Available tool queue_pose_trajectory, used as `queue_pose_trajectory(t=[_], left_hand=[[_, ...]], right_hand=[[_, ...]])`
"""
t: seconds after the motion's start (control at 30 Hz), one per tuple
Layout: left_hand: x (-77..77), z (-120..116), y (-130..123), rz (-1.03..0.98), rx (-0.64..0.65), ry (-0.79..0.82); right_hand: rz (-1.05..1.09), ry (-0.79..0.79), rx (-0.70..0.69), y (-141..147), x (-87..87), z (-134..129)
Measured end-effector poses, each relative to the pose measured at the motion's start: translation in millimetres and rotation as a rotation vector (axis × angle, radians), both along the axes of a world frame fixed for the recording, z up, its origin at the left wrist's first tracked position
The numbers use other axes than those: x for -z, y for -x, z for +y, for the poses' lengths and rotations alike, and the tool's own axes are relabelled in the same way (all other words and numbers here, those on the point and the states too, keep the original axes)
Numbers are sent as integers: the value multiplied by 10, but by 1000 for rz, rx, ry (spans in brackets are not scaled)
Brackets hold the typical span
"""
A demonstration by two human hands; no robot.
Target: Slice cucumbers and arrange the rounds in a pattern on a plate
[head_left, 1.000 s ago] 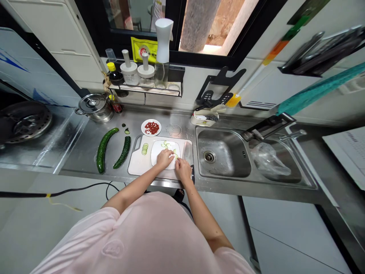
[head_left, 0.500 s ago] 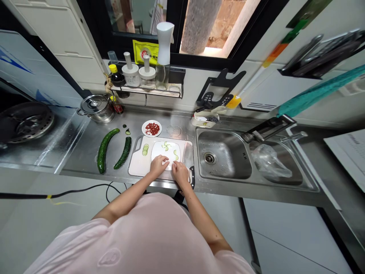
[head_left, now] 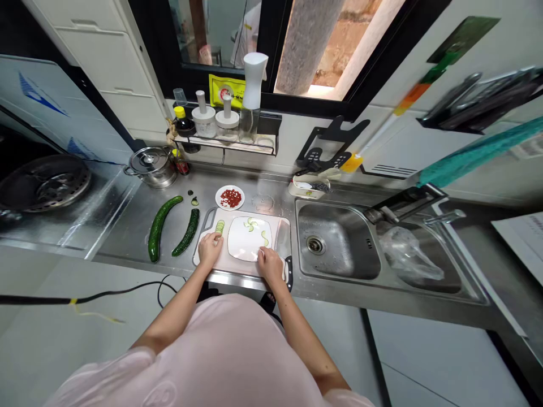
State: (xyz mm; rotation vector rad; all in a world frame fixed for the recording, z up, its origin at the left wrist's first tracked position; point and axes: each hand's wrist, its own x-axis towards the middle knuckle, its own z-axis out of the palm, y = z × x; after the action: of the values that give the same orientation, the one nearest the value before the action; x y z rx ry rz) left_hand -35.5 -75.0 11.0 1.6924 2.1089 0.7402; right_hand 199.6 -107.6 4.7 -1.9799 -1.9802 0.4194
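A white square plate (head_left: 242, 249) lies on the pale cutting board (head_left: 227, 263). Cucumber slices form a small fan (head_left: 250, 224) near its far rim, and a short curved line of slices (head_left: 265, 238) lies at its right. On the board's left side is an overlapping row of cucumber slices (head_left: 219, 226). My left hand (head_left: 210, 250) reaches the near end of that row, thumb and fingers slightly apart. My right hand (head_left: 270, 265) rests at the plate's lower right corner, fingers curled together; anything between them is hidden. Beside it shows a knife's black handle (head_left: 289, 273).
Left of the board lie a long cucumber (head_left: 161, 226) and a shorter cut one (head_left: 186, 233), with end pieces (head_left: 194, 201). A plate of red bits (head_left: 231, 198) stands behind. A steel pot (head_left: 153, 167) is back left; the sink (head_left: 339, 243) is at right.
My left hand has moved left from the plate to the row of cucumber slices. My right hand stays by the plate's lower right corner. The camera view has shifted slightly.
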Motion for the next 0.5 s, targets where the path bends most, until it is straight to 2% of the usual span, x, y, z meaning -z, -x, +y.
queue_pose_trajectory(t=[0.23, 0.5], left_hand=[[20, 22, 86, 94, -113, 56], [63, 84, 80, 116, -164, 136]], right_hand=[[59, -76, -5, -3, -35, -7], [99, -112, 13, -41, -34, 18]])
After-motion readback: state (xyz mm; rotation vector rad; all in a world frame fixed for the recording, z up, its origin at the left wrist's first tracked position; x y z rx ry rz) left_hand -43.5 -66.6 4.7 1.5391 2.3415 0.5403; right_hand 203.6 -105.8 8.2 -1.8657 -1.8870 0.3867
